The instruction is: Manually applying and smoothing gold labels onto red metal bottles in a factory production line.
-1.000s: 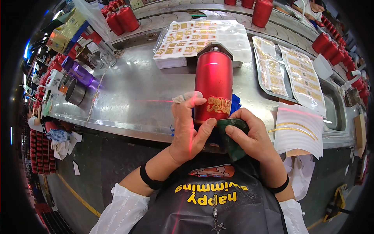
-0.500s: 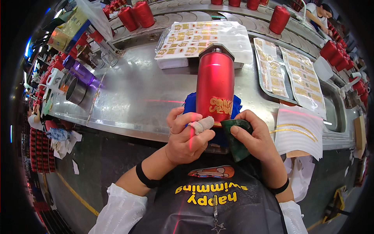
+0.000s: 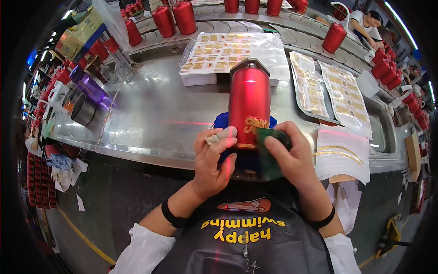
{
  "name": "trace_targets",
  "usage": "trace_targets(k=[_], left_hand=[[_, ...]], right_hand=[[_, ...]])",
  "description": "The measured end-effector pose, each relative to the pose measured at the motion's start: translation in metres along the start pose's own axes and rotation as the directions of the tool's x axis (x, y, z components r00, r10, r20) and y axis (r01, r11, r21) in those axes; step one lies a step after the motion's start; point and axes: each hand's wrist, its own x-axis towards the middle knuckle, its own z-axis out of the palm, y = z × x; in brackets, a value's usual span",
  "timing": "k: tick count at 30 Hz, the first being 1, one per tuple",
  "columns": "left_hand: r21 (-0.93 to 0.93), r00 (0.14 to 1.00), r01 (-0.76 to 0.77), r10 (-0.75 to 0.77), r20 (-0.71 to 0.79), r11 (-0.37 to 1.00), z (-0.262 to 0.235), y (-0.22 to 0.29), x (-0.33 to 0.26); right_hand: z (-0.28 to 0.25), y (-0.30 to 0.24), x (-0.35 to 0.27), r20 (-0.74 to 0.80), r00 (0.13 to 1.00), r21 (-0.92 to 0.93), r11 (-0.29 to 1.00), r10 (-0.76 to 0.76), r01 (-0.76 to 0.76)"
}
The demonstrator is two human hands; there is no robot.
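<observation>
A glossy red metal bottle [image 3: 249, 93] lies on a blue cloth [image 3: 222, 120], its near end toward me. Gold decal lettering [image 3: 256, 123] marks that end, partly covered by the scraper. My left hand [image 3: 212, 160] is closed at the bottle's lower left edge, a pale fabric sleeve [image 3: 215, 138] around one finger. Between the thumb and fingers of my right hand [image 3: 292, 153] is a dark green flat scraper [image 3: 271, 160], slightly blurred, its upper edge against the bottle beside the lettering. A dark angular piece [image 3: 249, 65] sits at the bottle's far end.
Gold decal sheets [image 3: 214, 52] lie on a white stack behind the bottle; more rest on a tray [image 3: 312, 91] at right, beside a sink [image 3: 381, 128]. A paper pad [image 3: 342, 153] holds gold strips. Left stand a purple bottle [image 3: 89, 86] and metal cup [image 3: 83, 109]. Another person works far right.
My right hand has brought the scraper up and left onto the bottle's lettering. My left hand's fingers have shifted to the bottle's left edge. The view has tilted slightly.
</observation>
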Motion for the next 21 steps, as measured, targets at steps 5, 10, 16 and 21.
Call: trace_targets(k=[5,10,16,21], left_hand=[[0.151,0.999,-0.039,0.042,-0.02,0.988,0.001,0.005,0.002],[0.252,0.995,-0.047,0.022,0.102,0.967,0.017,0.009,0.017],[0.098,0.998,0.033,-0.039,0.056,0.995,0.021,-0.004,0.012],[0.192,0.984,-0.075,0.041,0.176,0.978,0.027,-0.008,0.015]], right_hand=[[0.007,0.004,0.0,-0.13,0.991,-0.171,0.984,0.035,-0.057],[0.005,0.012,-0.002,-0.065,0.997,-0.155,0.987,-0.045,0.035],[0.008,0.016,0.003,-0.105,0.994,0.006,1.0,0.02,-0.019],[0.003,0.029,-0.001,-0.073,0.994,0.187,0.98,0.077,-0.062]])
